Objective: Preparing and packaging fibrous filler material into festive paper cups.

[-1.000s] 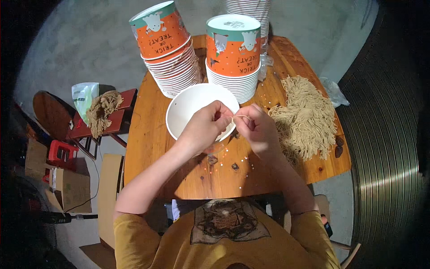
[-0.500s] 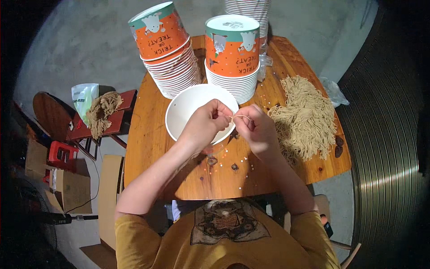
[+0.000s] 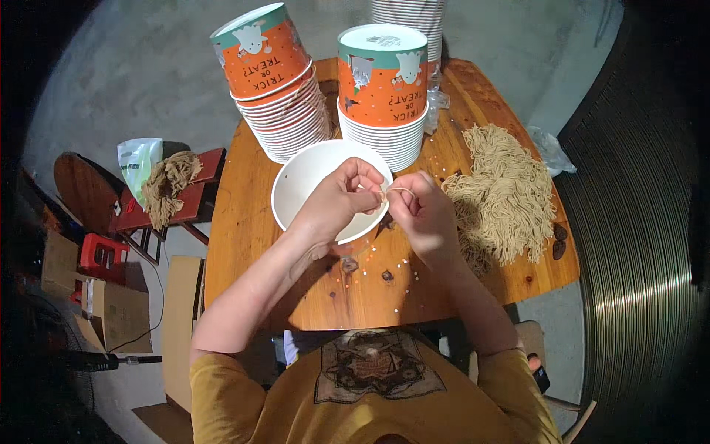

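Between my two hands runs a short tan cord (image 3: 400, 190), bent in a small loop near the fingertips. My left hand (image 3: 342, 198) pinches one part of it over the right side of a white paper bucket (image 3: 294, 177). My right hand (image 3: 418, 213) grips the cord too, its fingers curled just past the bucket's right rim. The bucket lies tipped, its open mouth toward me, and my left hand covers part of its inside. Where the cord passes through the fingers is hidden. A small hole shows in the bucket's wall at the left.
Behind stand two stacks of orange-and-green paper buckets, one leaning (image 3: 277, 89), one upright (image 3: 382, 96), with another white stack (image 3: 410, 11) farther back. A heap of tan cords (image 3: 510, 196) lies at right on the wooden table (image 3: 310, 300). A red bench (image 3: 196, 189) stands left.
My left fingers have shifted slightly at the cord, and the fingertips of both hands sit a little closer together. The bucket has moved a touch left.
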`<state>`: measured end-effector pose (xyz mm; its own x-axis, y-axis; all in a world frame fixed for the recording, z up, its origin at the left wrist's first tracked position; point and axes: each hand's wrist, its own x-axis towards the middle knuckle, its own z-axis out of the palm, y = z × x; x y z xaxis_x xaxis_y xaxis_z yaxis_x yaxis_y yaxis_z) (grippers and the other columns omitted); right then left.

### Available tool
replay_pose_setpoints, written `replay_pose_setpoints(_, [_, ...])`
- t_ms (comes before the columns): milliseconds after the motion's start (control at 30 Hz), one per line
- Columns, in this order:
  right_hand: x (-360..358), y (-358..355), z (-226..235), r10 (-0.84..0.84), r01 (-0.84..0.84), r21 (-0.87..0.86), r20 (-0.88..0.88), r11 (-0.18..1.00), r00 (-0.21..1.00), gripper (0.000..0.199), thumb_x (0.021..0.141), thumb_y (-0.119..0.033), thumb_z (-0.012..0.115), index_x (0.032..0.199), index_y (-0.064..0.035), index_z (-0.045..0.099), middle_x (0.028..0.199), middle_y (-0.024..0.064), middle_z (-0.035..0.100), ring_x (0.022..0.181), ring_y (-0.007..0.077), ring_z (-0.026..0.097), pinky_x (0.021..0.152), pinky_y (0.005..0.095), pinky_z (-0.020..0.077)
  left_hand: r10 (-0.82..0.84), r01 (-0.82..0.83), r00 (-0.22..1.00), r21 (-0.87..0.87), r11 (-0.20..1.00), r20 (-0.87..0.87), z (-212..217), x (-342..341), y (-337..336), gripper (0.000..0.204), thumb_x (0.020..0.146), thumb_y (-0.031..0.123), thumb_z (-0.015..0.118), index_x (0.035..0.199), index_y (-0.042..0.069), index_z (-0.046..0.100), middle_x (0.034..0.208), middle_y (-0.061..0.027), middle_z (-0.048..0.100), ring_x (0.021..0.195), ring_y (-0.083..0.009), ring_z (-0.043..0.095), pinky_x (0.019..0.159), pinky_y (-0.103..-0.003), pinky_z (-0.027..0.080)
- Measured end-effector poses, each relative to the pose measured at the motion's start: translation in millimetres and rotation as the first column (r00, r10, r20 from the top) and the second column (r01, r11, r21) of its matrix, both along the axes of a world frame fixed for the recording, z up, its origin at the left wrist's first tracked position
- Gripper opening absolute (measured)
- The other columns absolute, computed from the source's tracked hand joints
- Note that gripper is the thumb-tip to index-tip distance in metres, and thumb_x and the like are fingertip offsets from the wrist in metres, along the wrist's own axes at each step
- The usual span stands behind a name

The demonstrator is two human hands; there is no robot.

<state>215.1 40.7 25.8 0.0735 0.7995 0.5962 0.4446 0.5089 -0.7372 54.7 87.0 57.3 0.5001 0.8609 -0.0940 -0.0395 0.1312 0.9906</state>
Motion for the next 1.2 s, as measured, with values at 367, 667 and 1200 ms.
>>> replay_pose_setpoints(367, [1,0,-4,0.007,-0.007,0.013,-0.015,1.0,1.0,0.006,0.082,-0.003,0.064,0.086,-0.0046,0.06,0.073,-0.0005,0.046,0.059,0.0062,0.04,0.054,0.0214,0.0358,0.038,0.044,0.973,-0.345,0.938,0.227,1,0,3,0.019,0.082,-0.008,0.057,0.095,0.005,0.053,0.088,-0.0033,0.06,0.078,-0.0113,0.06,0.072,-0.022,0.052])
replay_pose_setpoints(667, [-6,-3,0,0.038,-0.058,-0.148,-0.131,0.987,0.991,0.006,0.082,-0.001,0.063,0.085,-0.0036,0.058,0.07,-0.0039,0.044,0.059,0.0032,0.038,0.053,0.0199,0.0339,0.203,0.027,0.929,-0.601,0.799,0.311,-1,-2,4,0.019,0.079,-0.011,0.057,0.093,0.001,0.054,0.087,-0.009,0.059,0.074,-0.0157,0.06,0.069,-0.024,0.054])
replay_pose_setpoints(1200, [0,-6,5,0.069,-0.07,0.02,0.041,0.997,0.997,0.015,0.084,0.004,0.057,0.095,-0.006,0.054,0.067,-0.0039,0.045,0.058,0.0028,0.041,0.051,0.0199,0.0336,0.198,0.025,0.921,-0.558,0.83,0.335,3,4,-2,0.016,0.077,-0.01,0.055,0.086,0.002,0.053,0.074,-0.0042,0.056,0.064,-0.0109,0.056,0.061,-0.02,0.05])
